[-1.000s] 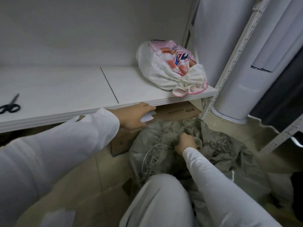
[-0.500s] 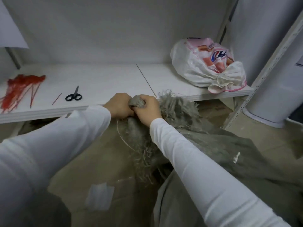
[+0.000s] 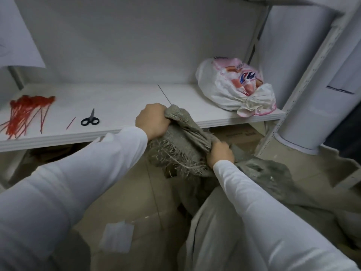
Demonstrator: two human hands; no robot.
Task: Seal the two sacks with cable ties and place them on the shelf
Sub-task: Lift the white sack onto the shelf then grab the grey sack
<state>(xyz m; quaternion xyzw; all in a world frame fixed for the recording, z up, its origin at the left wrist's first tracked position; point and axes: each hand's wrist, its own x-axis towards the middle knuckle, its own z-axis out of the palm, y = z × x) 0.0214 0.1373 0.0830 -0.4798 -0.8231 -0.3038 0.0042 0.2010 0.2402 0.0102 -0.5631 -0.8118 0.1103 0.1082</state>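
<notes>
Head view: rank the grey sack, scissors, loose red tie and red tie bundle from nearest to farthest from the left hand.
1. grey sack, gripped by the left hand.
2. scissors, on the shelf to its left.
3. loose red tie, just beyond.
4. red tie bundle, shelf's far left.

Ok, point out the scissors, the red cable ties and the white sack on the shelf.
scissors [image 3: 91, 117]: head view, where blades meet handles.
red cable ties [image 3: 21, 108]: head view, dense middle of the bundle.
white sack [image 3: 224, 90]: head view, its bulging side.
</notes>
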